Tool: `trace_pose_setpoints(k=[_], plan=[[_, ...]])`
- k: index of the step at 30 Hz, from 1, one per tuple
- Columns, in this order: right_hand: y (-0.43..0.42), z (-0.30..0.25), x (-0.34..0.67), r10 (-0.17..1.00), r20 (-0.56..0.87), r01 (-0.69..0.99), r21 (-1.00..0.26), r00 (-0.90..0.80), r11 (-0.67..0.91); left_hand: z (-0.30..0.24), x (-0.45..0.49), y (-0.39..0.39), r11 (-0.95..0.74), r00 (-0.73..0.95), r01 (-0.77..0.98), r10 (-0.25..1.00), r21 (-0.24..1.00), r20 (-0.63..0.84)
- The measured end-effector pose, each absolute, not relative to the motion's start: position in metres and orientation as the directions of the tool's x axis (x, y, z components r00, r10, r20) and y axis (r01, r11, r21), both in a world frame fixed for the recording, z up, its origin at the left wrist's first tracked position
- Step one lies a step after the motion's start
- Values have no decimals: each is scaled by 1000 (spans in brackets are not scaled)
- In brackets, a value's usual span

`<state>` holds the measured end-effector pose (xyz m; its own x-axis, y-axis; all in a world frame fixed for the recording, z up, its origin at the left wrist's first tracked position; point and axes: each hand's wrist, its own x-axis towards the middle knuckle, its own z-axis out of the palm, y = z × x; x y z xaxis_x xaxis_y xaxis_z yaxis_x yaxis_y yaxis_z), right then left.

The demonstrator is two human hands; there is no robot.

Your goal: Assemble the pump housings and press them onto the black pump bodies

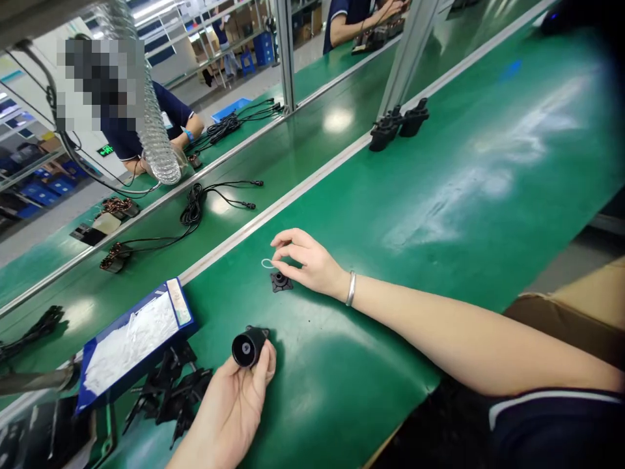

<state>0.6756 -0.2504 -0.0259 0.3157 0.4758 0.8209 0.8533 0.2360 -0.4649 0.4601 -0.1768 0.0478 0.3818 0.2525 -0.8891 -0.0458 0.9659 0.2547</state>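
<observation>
My left hand point(239, 397) is closed round a black cylindrical housing point(247, 347), whose round open end faces up toward me. A flange shows at its far side. Between the thumb and finger of my right hand point(305, 264) is a thin whitish ring point(267, 263), pinched at its edge. Just below that ring, a small black square-flanged part point(281, 281) with a round raised centre lies on the green bench mat point(342, 352). My right fingertips are close above this part; whether they touch it I cannot tell.
A blue bin point(131, 339) of white material stands left, beside a pile of black plastic parts point(170, 391). Black cables point(193, 205) lie beyond the pale rail. Two black parts point(385, 130) sit by the metal post. Co-workers point(170, 120) sit across the bench.
</observation>
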Motion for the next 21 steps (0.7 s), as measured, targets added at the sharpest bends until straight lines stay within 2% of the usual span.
trace_pose_setpoints(k=[3, 5, 7, 8, 9, 11, 13, 16, 21], plan=[[-251, -26, 677, 498, 803, 841, -488, 327, 235, 52, 460, -170, 928, 396, 53, 320, 369, -861], [-251, -26, 677, 503, 797, 836, -497, 334, 231, 54, 459, -162, 827, 428, 86, 473, 556, -770], [-252, -26, 677, 501, 797, 833, -501, 338, 235, 49, 457, -152, 592, 473, 27, 703, 806, -532], [-252, -26, 677, 501, 798, 830, -502, 337, 242, 43, 455, -148, 408, 496, 1, 793, 913, -354], [-252, -26, 676, 499, 800, 828, -502, 334, 250, 35, 453, -145, 197, 530, 0, 831, 980, -167], [-253, -25, 675, 490, 805, 819, -505, 333, 273, 15, 450, -142, -211, 638, 54, 759, 976, 128], [-254, -23, 672, 492, 798, 800, -526, 347, 290, -7, 448, -142, -471, 764, 101, 601, 877, 235], [-257, -16, 666, 529, 756, 734, -598, 384, 321, -32, 449, -146, -568, 842, 93, 483, 817, 240], [-263, -6, 656, 705, 632, 530, -737, 322, 418, -44, 451, -148, -614, 854, 51, 435, 787, 284]])
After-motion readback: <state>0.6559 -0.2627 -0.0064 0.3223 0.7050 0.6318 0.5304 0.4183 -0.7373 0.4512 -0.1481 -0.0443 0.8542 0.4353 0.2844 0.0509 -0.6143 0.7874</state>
